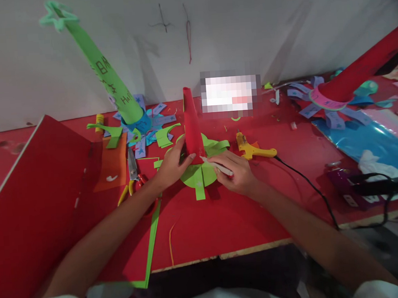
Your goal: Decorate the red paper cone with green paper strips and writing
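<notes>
Upright on a round green paper base [209, 173] with strips around it stands a red paper tube [192, 122]. My left hand [173, 163] closes around the tube's lower left side, thumb across its front. In my right hand [234, 170] is a white pen [223, 169], gripped near its front. The pen's tip meets the lower right edge of the tube, or comes very near it. Just right of that hand lies a yellow glue gun [253, 149] with a black cord.
A tall green paper tube [112, 78] with a star top stands back left; a red paper tube [367, 71] leans at right. Scissors [132, 169] lie left of my left hand. A red folder [35, 192] stands open at left. Blue plastic packaging [365, 139] lies right.
</notes>
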Demonstrator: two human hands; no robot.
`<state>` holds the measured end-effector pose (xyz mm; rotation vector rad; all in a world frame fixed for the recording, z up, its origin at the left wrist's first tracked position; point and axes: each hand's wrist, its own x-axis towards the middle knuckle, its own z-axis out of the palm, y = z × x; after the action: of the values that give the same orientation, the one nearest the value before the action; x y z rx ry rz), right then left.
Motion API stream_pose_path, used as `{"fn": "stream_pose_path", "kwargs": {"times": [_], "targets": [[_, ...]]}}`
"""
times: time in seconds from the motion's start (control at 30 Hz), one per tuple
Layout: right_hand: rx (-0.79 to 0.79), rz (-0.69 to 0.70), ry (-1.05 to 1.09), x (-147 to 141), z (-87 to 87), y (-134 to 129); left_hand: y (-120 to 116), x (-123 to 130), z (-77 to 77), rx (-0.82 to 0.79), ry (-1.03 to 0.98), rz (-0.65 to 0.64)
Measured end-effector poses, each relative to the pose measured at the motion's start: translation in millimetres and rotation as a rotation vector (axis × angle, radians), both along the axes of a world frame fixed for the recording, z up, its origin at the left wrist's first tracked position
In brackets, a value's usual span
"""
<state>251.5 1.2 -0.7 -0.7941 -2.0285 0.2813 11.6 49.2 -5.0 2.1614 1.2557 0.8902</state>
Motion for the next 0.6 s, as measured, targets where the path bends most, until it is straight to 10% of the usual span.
{"fn": "stream_pose_path", "kwargs": {"times": [0.6], "targets": [[0.044, -0.033, 0.03, 0.4, 3.0, -0.3, 0.3, 0.1, -0.3, -0.01, -0.008, -0.004]]}}
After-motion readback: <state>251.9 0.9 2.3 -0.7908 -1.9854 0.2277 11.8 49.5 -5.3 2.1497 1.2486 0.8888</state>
